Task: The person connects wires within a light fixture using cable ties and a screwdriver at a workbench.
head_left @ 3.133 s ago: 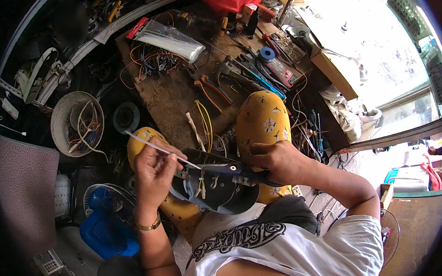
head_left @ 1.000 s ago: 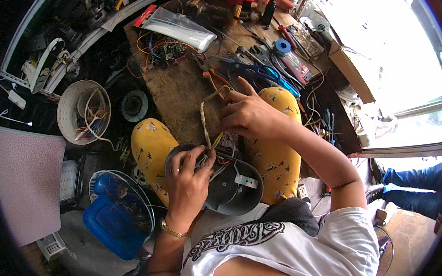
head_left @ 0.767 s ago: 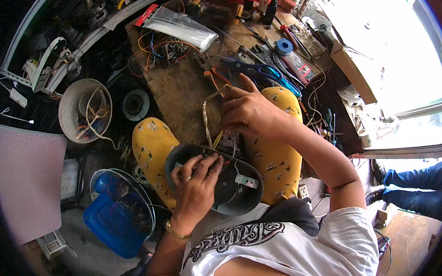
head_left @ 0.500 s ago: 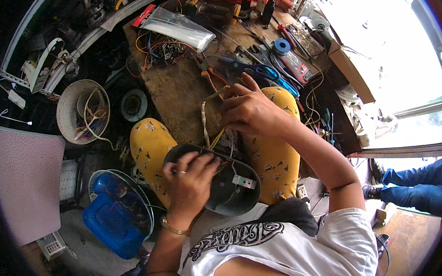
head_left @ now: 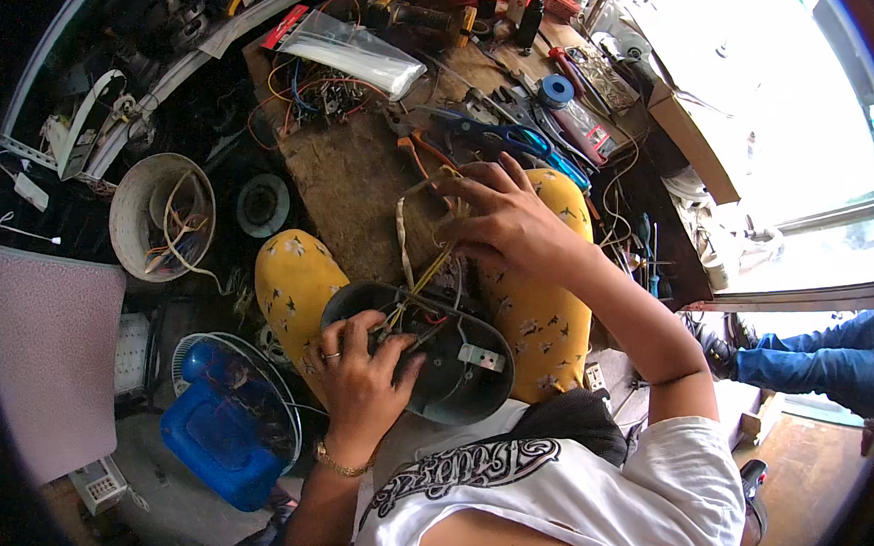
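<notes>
left fingers (head_left: 359,328) half-curled and spread, right fingers (head_left: 472,194) bent, farther forward

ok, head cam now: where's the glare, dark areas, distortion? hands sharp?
Head view, upper right: window blown out to white. Head view, rim: black corners, pale rail at upper left bows. Head view, centre: grey bowl-shaped housing dim inside; left hand and right hand fairly sharp, yellow wires hard to separate.
</notes>
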The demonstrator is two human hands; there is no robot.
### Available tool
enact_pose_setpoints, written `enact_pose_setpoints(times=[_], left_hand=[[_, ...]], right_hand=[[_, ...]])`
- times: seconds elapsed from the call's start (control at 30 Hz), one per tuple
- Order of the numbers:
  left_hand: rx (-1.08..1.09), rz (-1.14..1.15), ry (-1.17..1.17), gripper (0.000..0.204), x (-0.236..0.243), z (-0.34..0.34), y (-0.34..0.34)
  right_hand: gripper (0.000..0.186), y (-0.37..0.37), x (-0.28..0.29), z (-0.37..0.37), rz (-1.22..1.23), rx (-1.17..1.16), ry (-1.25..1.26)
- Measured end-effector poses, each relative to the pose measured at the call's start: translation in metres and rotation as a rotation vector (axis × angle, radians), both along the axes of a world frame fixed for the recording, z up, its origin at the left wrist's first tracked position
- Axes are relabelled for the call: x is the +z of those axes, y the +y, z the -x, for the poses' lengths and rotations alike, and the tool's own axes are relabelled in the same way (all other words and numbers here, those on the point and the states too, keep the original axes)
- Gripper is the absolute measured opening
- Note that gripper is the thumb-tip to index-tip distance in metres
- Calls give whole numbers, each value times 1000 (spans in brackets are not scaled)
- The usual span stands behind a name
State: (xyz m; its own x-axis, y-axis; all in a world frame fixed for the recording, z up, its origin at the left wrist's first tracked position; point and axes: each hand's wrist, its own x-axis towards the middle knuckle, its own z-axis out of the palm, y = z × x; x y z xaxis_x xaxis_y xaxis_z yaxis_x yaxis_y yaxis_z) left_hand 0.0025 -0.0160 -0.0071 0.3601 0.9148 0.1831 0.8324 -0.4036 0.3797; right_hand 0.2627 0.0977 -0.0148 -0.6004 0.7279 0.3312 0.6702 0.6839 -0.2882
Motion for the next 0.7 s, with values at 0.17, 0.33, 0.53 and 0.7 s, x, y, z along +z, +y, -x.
enact_pose_setpoints(times=[0.17,0.33,0.53,0.7], left_hand=[[13,-11,16,18,-6,-3,0],[5,-14,28,14,-11,-6,1],[7,18,-53,15,-9,-5,5],[-112,-11,2,18,-11,-7,7]], right_hand=[[20,-10,10,-3,9,6,42],[24,-29,11,1,108,155,-122],[16,-22,9,-3,9,130,-87],[14,-8,5,-12,-18,143,-103]])
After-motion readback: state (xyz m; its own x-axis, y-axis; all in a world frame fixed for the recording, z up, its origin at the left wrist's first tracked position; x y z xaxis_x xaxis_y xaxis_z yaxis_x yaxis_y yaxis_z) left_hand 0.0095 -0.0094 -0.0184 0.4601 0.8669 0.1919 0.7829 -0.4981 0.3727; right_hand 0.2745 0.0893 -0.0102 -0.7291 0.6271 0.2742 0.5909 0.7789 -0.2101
